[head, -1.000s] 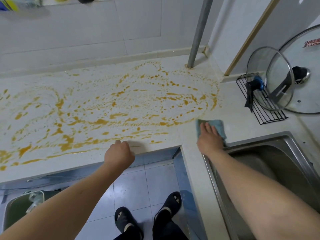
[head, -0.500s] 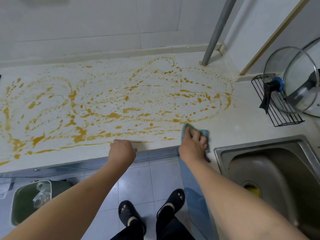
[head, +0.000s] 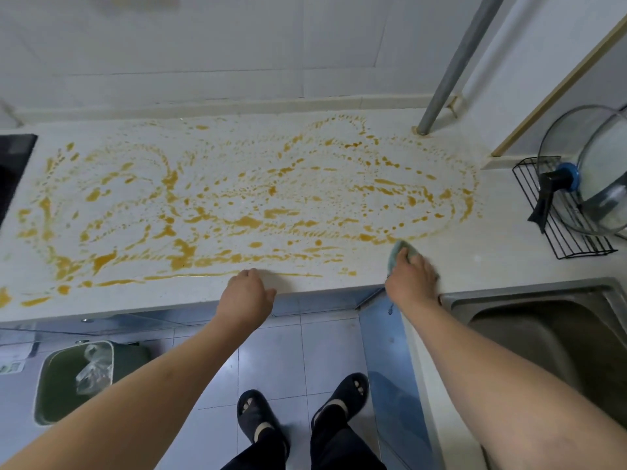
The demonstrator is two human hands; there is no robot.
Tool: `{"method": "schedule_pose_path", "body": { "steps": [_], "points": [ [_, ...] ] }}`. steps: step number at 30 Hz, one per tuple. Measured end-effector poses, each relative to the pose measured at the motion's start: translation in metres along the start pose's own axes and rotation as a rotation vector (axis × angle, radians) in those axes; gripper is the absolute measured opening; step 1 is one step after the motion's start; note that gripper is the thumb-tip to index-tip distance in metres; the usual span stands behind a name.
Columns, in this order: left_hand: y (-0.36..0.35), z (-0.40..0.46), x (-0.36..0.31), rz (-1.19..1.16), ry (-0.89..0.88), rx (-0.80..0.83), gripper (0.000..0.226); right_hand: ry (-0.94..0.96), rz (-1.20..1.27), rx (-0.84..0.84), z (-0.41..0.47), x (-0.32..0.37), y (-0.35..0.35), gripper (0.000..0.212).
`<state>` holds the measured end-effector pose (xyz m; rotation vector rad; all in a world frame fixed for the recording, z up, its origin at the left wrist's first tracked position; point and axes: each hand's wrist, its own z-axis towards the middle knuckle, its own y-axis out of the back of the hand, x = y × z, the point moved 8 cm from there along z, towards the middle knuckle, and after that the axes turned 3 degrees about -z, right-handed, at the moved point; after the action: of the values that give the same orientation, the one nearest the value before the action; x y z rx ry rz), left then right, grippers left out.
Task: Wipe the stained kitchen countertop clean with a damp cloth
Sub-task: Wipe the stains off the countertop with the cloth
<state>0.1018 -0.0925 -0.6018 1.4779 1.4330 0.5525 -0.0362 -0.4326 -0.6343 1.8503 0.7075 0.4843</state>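
Right now the blue-green cloth [head: 400, 250] lies bunched under the right hand [head: 412, 276], which grips it at the orange stain's [head: 237, 212] near-right edge on the countertop [head: 481, 262]; the left hand [head: 246, 293], fingers curled, rests on the near edge.

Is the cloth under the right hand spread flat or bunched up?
Bunched: the cloth shows only as a small wad peeking out beyond the right hand pressing it on the countertop.

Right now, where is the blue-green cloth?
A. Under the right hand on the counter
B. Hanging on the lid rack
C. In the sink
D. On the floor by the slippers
A: the cloth sticks out from under the right hand, pressed on the countertop beside the orange stains.
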Motion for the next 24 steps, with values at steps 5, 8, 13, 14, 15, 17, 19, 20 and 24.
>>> {"method": "schedule_pose_path", "body": {
  "steps": [5,8,13,14,15,17,19,20,24],
  "points": [
    [0.019,-0.003,0.041,0.082,0.106,-0.078,0.065,0.025,0.041,-0.006,-0.009,0.037,-0.009,0.081],
    [0.026,-0.003,0.072,0.118,0.195,-0.096,0.073,0.102,0.018,0.000,-0.021,0.068,-0.014,0.083],
    [0.023,-0.008,0.102,0.092,0.192,-0.112,0.077,0.263,0.005,0.033,-0.039,0.147,-0.026,0.087],
    [0.023,-0.007,0.102,0.104,0.175,-0.112,0.076,0.275,0.003,0.038,-0.040,0.159,-0.025,0.087],
    [0.024,-0.007,0.103,0.113,0.170,-0.106,0.074,0.284,0.009,0.047,-0.041,0.172,-0.026,0.087],
    [0.027,-0.004,0.102,0.106,0.177,-0.082,0.069,0.305,0.042,0.072,-0.045,0.194,-0.027,0.086],
    [0.030,0.001,0.102,0.102,0.188,-0.048,0.066,0.349,0.068,0.086,-0.054,0.217,-0.030,0.085],
    [0.031,0.003,0.102,0.107,0.193,-0.029,0.065,0.382,0.073,0.090,-0.060,0.226,-0.032,0.085],
    [0.031,0.005,0.100,0.172,0.186,-0.007,0.062,0.514,0.094,0.120,-0.071,0.222,-0.038,0.076]
  ]
}}
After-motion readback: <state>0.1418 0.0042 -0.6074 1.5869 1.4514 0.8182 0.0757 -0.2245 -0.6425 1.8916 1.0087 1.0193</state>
